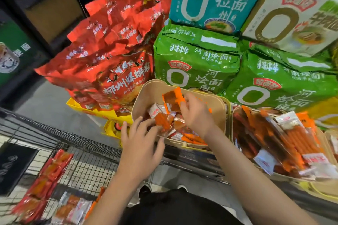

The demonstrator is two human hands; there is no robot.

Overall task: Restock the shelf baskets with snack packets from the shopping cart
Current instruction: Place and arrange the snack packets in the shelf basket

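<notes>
1. My right hand (194, 113) is over the tan, round-cornered shelf basket (146, 95), its fingers pinching a small orange-and-clear snack packet (172, 101) by one edge. I hold it above the heap, I think so that I can set it down where there is room.
2. My left hand (140, 144) reaches over the near rim with fingers spread and relaxed, gripping nothing. Its tips touch the loose packets (165, 121) inside, probably to steady or level the pile.
3. The basket is only partly full (its far wall is bare), so restocking here looks unfinished.
4. A second basket (236, 113) just to the right holds long orange stick packets (296, 137), well heaped.
5. The black wire shopping cart (86, 162) sits low on my left with more red and orange packets (45, 179) lying flat on its mesh, close enough for the next reach.
6. Behind the baskets, big green noodle bags (197, 60) stand stacked, touching the first basket's back rim.
</notes>
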